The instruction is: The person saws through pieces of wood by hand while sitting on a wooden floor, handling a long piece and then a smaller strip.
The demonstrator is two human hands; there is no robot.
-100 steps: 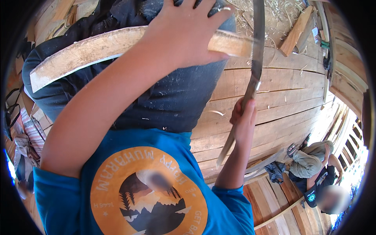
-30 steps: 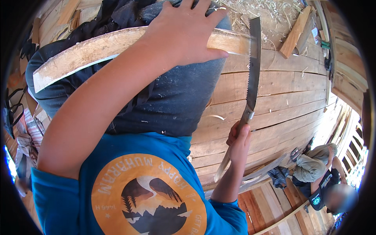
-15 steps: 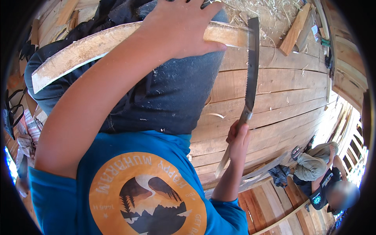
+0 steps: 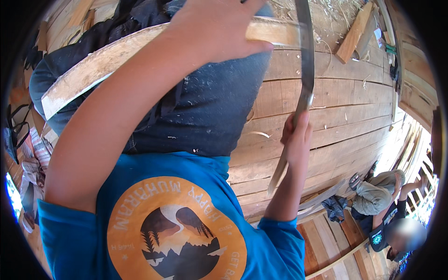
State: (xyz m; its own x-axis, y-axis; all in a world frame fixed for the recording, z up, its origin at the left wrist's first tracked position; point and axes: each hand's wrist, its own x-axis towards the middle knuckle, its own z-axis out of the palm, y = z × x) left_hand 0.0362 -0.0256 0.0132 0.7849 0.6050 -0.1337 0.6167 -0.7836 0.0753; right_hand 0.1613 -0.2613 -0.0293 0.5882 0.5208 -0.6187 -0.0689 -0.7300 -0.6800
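A long, slightly curved strip of pale wood (image 4: 105,56) with a rough bark-like face lies across my dark trousers. My left hand (image 4: 217,32) presses down and grips it near its right end, thumb along the near edge; the fingertips run out of the top of the picture. In my right hand (image 4: 297,135) is the handle of a handsaw (image 4: 306,60). Its dark blade points away from me and crosses the right end of the strip, touching or nearly touching it. The blade's tip is out of view at the top.
A plank floor (image 4: 280,112) with scattered wood shavings (image 4: 329,14) lies at the right. Offcut boards (image 4: 355,32) rest at the upper right. A seated person (image 4: 382,200) is at the lower right, beside stacked slats. Striped cloth (image 4: 37,151) shows at the far left.
My right hand has pushed the handsaw forward, away from me, so more blade has passed the strip. My left hand and the strip have shifted only slightly.
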